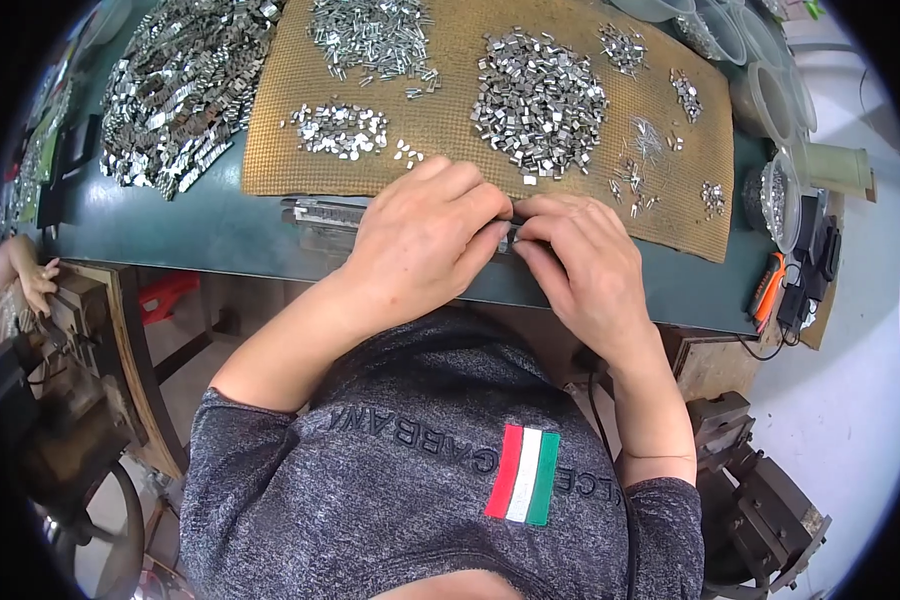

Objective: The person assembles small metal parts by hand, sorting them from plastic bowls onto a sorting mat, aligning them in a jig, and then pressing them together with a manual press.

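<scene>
Close together at the front edge of the green table (210, 230), my left hand (425, 240) and my right hand (590, 265) work with bent, closed fingers. Both sets of fingertips meet over a small shiny metal part (507, 237), mostly covered, whose kind I cannot make out. A long, narrow metal bar (322, 212) extends out to the left from under my left hand. Just beyond the hands, a tan textured mat (440, 125) carries a large heap of small silver metal links (540, 105). One loose link lies near my fingertips.
Thin metal pins (370, 40) and small flat pieces (340, 130) are heaped on the mat's left. Linked metal bands (185, 95) pile up farther left. Plastic cups (767, 105) and an orange-handled tool (767, 290) line the right. Another person's hand (35, 280) shows far left.
</scene>
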A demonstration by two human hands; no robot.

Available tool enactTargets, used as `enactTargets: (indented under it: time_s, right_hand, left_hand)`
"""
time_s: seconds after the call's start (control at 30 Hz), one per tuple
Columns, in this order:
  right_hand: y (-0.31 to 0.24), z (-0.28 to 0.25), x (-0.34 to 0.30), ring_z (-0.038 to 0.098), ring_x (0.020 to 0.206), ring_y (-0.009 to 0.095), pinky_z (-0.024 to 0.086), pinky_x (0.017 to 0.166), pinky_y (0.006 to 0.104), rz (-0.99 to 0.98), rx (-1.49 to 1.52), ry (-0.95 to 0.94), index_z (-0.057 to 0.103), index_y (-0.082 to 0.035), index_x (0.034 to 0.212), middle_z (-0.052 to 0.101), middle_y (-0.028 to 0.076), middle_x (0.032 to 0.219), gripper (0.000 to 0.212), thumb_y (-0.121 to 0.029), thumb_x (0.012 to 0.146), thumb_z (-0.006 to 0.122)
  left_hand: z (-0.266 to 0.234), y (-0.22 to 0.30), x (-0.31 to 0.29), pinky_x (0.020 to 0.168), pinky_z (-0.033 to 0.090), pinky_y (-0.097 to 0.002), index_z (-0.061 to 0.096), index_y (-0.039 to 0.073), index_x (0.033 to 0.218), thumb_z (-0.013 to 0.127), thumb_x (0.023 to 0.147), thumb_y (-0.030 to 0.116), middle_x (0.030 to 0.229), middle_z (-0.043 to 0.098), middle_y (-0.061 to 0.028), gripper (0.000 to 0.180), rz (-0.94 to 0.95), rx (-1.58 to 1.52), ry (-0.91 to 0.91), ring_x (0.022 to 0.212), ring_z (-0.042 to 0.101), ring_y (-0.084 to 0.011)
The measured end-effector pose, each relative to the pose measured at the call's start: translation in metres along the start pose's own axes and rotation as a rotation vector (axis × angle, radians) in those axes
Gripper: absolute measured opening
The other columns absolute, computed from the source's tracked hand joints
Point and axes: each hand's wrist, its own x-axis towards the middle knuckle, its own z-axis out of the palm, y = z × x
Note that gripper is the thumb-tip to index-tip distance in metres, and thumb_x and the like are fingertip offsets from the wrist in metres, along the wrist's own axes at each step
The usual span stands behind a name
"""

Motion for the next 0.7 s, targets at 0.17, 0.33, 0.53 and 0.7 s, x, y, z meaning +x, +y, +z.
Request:
enactTargets:
  time_s: [0.17, 0.33, 0.53, 0.7]
  right_hand:
    - [-0.004, -0.001, 0.001, 0.067, 0.103, 0.029, 0.050, 0.094, 0.0427, 0.042, -0.015, -0.018, 0.066, -0.006, 0.096, 0.070, 0.007, 0.106, 0.015, -0.008, 0.085, 0.076]
    - [0.002, -0.018, -0.004, 0.070, 0.102, 0.031, 0.054, 0.089, 0.0399, 0.195, 0.167, -0.054, 0.068, -0.005, 0.102, 0.073, 0.009, 0.108, 0.016, -0.006, 0.087, 0.074]
    - [0.021, -0.035, -0.040, 0.073, 0.094, 0.029, 0.056, 0.082, 0.0335, 0.450, 0.195, 0.095, 0.070, -0.003, 0.104, 0.074, 0.011, 0.103, 0.013, -0.004, 0.092, 0.072]
    - [0.015, -0.025, -0.044, 0.070, 0.094, 0.030, 0.055, 0.081, 0.0362, 0.415, 0.076, 0.113, 0.070, -0.004, 0.099, 0.072, 0.010, 0.103, 0.016, -0.008, 0.086, 0.078]
  left_hand:
    - [0.001, 0.001, -0.001, 0.070, 0.050, -0.0390, 0.069, 0.007, 0.094, 0.075, 0.085, 0.009, 0.088, 0.063, -0.0063, 0.011, -0.005, 0.005, -0.001, 0.083, 0.061, -0.0282]
    - [0.003, -0.001, 0.000, 0.070, 0.051, -0.0392, 0.069, 0.007, 0.094, 0.075, 0.085, 0.009, 0.088, 0.063, -0.0062, 0.011, 0.013, -0.009, 0.009, 0.083, 0.061, -0.0281]
    - [-0.001, 0.001, 0.000, 0.073, 0.048, -0.0401, 0.068, 0.007, 0.093, 0.075, 0.085, 0.007, 0.088, 0.063, -0.0070, 0.010, 0.006, 0.002, -0.023, 0.084, 0.061, -0.0296]
    - [-0.001, -0.001, 0.003, 0.073, 0.049, -0.0396, 0.069, 0.007, 0.094, 0.075, 0.086, 0.010, 0.088, 0.062, -0.0063, 0.010, 0.015, 0.003, -0.035, 0.085, 0.061, -0.0285]
